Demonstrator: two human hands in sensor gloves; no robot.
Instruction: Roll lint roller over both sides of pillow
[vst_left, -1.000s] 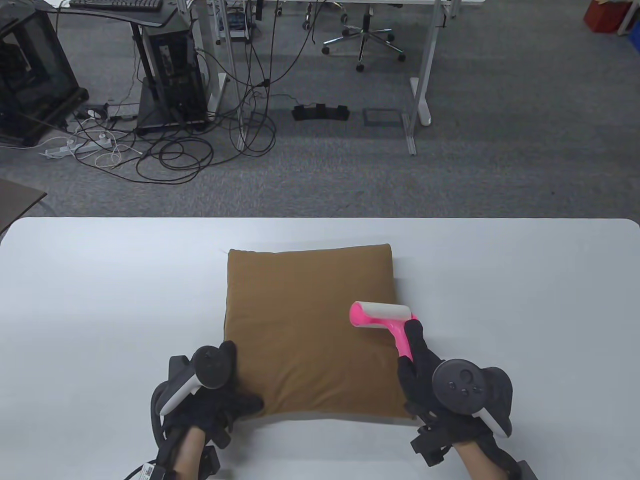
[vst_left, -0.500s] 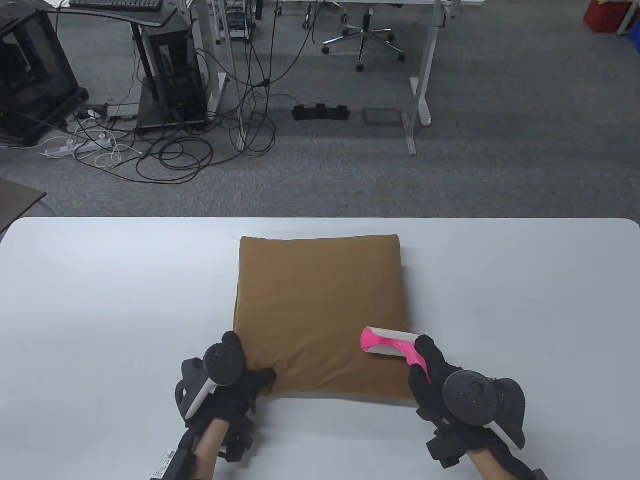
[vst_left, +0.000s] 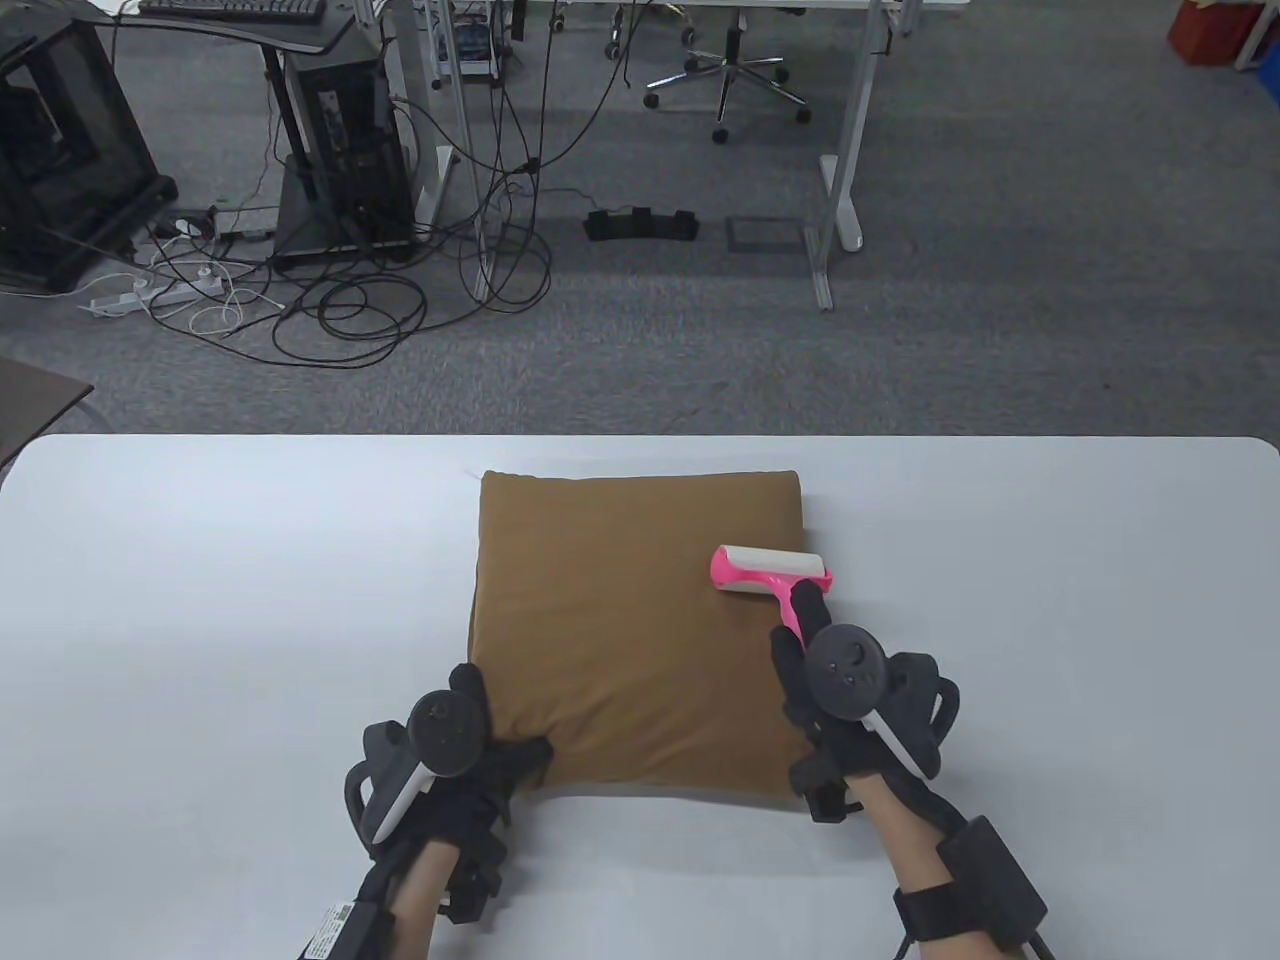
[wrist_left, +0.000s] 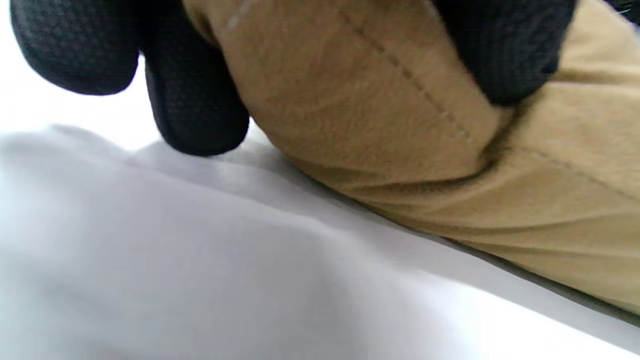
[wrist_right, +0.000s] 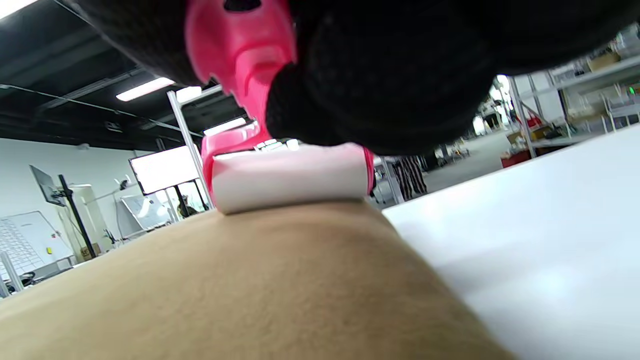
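Step in hand: the right hand (vst_left: 835, 690) grasped the pink handle of the lint roller (vst_left: 770, 573), its white drum resting on the right part of the pillow (vst_left: 630, 620); this looked like a rolling stroke on the upper face, 1 of 2 sides.
Pillow's place: flat on the white table (vst_left: 200, 600), near the front edge, between the 2 hands.
Left hand: the left hand (vst_left: 460, 760) gripped the pillow's near-left corner, seemingly to steady it.
Next move, as a judgement: further strokes along neighbouring strips would call for firm, even downward pressure while the corner was held down; the underside could not be seen, so a flip probably lay ahead.
Left wrist view only: black gloved fingers (wrist_left: 195, 100) pinched the tan fabric into creases beside a stitched seam, fingertips close to the table.
Right wrist view only: the drum (wrist_right: 290, 182) sat in contact with the fabric, near the pillow's right edge.
Table view only: the overall layout of both hands.
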